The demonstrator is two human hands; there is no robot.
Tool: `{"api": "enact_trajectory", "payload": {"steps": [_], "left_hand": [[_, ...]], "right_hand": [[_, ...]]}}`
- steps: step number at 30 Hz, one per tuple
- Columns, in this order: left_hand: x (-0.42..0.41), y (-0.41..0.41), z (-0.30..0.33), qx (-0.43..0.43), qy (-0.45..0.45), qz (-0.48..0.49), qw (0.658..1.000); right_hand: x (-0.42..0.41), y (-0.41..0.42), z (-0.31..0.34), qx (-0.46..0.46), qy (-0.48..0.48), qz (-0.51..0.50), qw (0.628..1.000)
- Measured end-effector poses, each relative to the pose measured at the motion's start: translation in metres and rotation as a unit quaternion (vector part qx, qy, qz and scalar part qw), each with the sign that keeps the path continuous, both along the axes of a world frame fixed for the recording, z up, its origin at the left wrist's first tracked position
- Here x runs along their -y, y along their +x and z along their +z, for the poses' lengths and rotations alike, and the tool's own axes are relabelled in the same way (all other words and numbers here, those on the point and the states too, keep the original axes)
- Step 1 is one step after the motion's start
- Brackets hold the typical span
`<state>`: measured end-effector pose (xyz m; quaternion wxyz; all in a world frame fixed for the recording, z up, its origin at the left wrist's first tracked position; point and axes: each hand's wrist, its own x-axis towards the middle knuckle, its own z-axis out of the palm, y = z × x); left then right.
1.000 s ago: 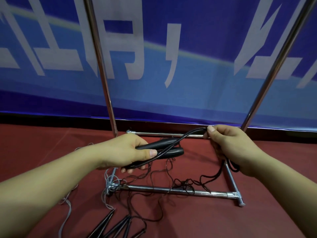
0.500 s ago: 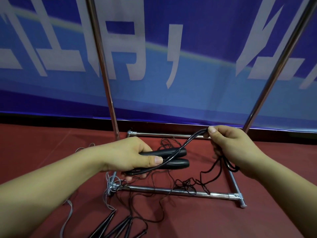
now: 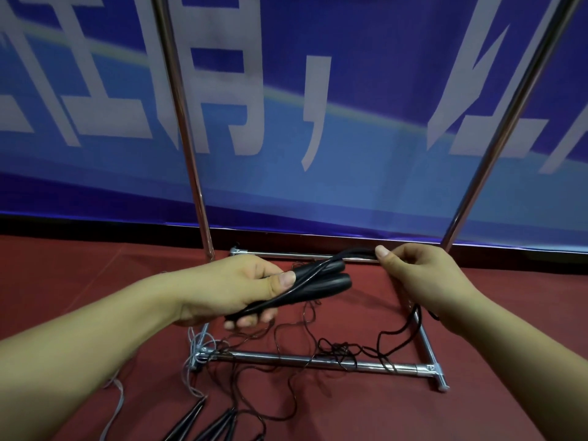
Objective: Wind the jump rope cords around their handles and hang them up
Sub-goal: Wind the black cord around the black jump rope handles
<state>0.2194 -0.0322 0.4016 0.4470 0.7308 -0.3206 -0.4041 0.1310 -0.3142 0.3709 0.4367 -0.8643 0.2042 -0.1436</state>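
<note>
Left hand [image 3: 229, 286]: our fingers clamp both black handles [image 3: 321, 280] together.
Right hand [image 3: 423, 278]: we pinch the black cord [image 3: 356, 252], far right of the handles.
Floor: loose cord tangled over the metal rack base [image 3: 302, 361].

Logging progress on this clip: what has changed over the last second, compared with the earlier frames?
Little. The left hand has shifted the two black handles slightly right, toward the right hand, so the black cord span between them is shorter. Nothing was taken hold of or let go: the left hand still grips the handles, the right still pinches the cord. The loose cord on the floor and the metal rack are unmoved.
</note>
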Motion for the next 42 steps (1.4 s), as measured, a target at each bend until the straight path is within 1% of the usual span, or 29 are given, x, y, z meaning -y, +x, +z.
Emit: {"api": "enact_trajectory", "payload": {"steps": [3, 8, 11, 13, 16, 18, 20, 23, 26, 30, 33, 37, 39, 42], "left_hand": [[-0.002, 0.0, 0.0, 0.0, -0.006, -0.014, 1.0], [-0.003, -0.003, 0.001, -0.004, 0.034, -0.076, 0.997], [-0.002, -0.006, 0.001, -0.039, 0.043, -0.098, 0.993], [-0.001, -0.007, 0.001, -0.055, 0.034, -0.1, 0.993], [0.0, -0.006, -0.003, -0.024, -0.012, -0.06, 0.998], [0.001, -0.005, -0.007, 0.016, -0.034, -0.024, 0.999], [0.002, -0.004, -0.011, 0.033, -0.041, 0.015, 0.999], [0.004, -0.004, -0.017, 0.041, -0.05, 0.074, 0.995], [0.005, -0.001, -0.023, 0.063, -0.039, 0.134, 0.988], [0.005, 0.002, -0.026, 0.048, -0.058, 0.171, 0.982], [0.006, 0.002, -0.027, 0.029, -0.061, 0.191, 0.979], [0.008, 0.004, -0.025, -0.051, -0.092, 0.214, 0.971], [0.008, 0.006, -0.025, -0.047, -0.086, 0.216, 0.972], [0.006, 0.009, -0.028, -0.013, -0.062, 0.215, 0.975]], "right_hand": [[0.003, 0.002, -0.001, 0.002, -0.002, -0.006, 1.0], [0.004, 0.004, 0.0, 0.005, -0.013, 0.003, 1.0], [0.003, 0.004, -0.001, 0.009, -0.016, 0.003, 1.0], [0.003, 0.004, -0.002, 0.005, -0.019, 0.002, 1.0], [-0.001, 0.001, -0.001, -0.024, -0.026, 0.008, 0.999], [-0.005, -0.001, -0.003, -0.047, -0.017, 0.032, 0.998], [-0.011, -0.002, -0.006, -0.075, -0.022, 0.061, 0.995], [-0.022, -0.003, -0.01, -0.094, -0.069, 0.097, 0.988], [-0.032, -0.005, -0.005, -0.079, -0.105, 0.112, 0.985], [-0.043, -0.008, 0.0, -0.091, -0.095, 0.17, 0.977], [-0.05, -0.01, 0.003, -0.098, -0.089, 0.192, 0.972], [-0.054, -0.013, 0.005, -0.119, -0.098, 0.209, 0.966], [-0.054, -0.013, 0.004, -0.12, -0.114, 0.195, 0.967], [-0.051, -0.012, 0.006, -0.117, -0.121, 0.161, 0.973]]}}
